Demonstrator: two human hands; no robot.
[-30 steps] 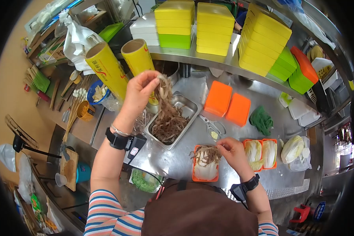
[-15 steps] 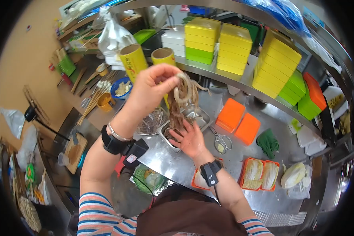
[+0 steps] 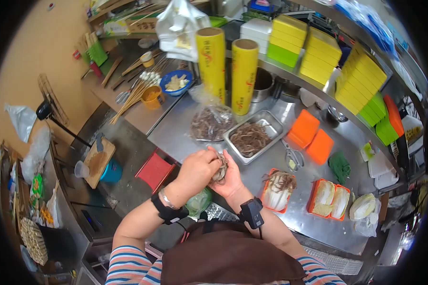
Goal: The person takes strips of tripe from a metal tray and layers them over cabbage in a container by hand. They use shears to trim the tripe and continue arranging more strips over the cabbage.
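Between my two hands, in front of the apron, is a small bundle of greyish-brown strands (image 3: 219, 172). My left hand (image 3: 197, 171) has its fingers closed on the bundle from the left and above. My right hand (image 3: 230, 179) cups the same bundle from below and the right. Beyond them a metal tray (image 3: 276, 124) holds a heap of brown strands (image 3: 250, 139). More strands fill a clear plastic bag (image 3: 210, 122) touching the tray's left side. An orange container (image 3: 283, 207) to the right holds pale cabbage (image 3: 275, 195) with brown strands on top.
Scissors (image 3: 294, 156) and two orange boxes (image 3: 303, 128) lie right of the tray. Two yellow film rolls (image 3: 243, 80) stand behind it. Cabbage in orange containers (image 3: 338, 205) and a green cloth (image 3: 339, 167) are further right. A red stool (image 3: 155, 170) stands at the lower left.
Both hands have come down and toward my body, away from over the tray. The strands that hung from my left hand are now gathered between both hands. The view has shifted.
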